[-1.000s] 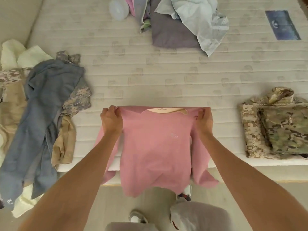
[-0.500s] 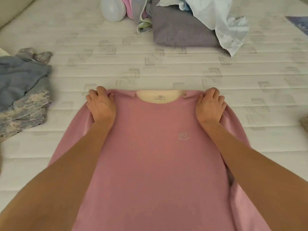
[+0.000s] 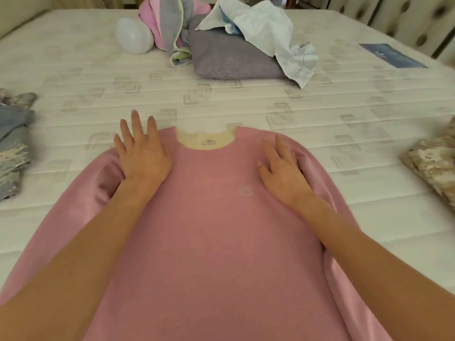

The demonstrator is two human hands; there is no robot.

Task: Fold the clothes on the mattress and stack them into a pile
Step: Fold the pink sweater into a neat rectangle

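From the head camera, a pink long-sleeved knit sweatshirt (image 3: 209,230) lay front side up on the white quilted mattress (image 3: 246,99), its cream-lined neck opening pointing away from the person and a small printed label showing inside the collar. A small pale emblem sat on the chest, nearer the right hand. Both sleeves ran down along the sides of the body toward the near edge of the picture.

The left hand (image 3: 141,153) rested flat, palm down, on the shoulder to the left of the collar, fingers spread wide and straight, the fingertips reaching past the fabric edge onto the mattress. It gripped nothing. The right hand (image 3: 283,168) lay palm down on the other shoulder, fingers loosely splayed and slightly bent, pressing the cloth rather than holding it.

Farther back on the mattress stood a grey-lilac folded cloth bundle (image 3: 231,57) with a crumpled pale blue garment (image 3: 266,30) draped over it. Just to its left lay a pink and grey bunched garment (image 3: 170,25), and beside that a translucent white rounded plastic object (image 3: 134,35). At the left edge sat a grey-blue garment over a camouflage-patterned cloth (image 3: 12,148). At the right edge lay a tan camouflage folded garment (image 3: 433,163), well apart from the sweatshirt. A dark blue rectangular label (image 3: 391,55) marked the far right of the mattress.
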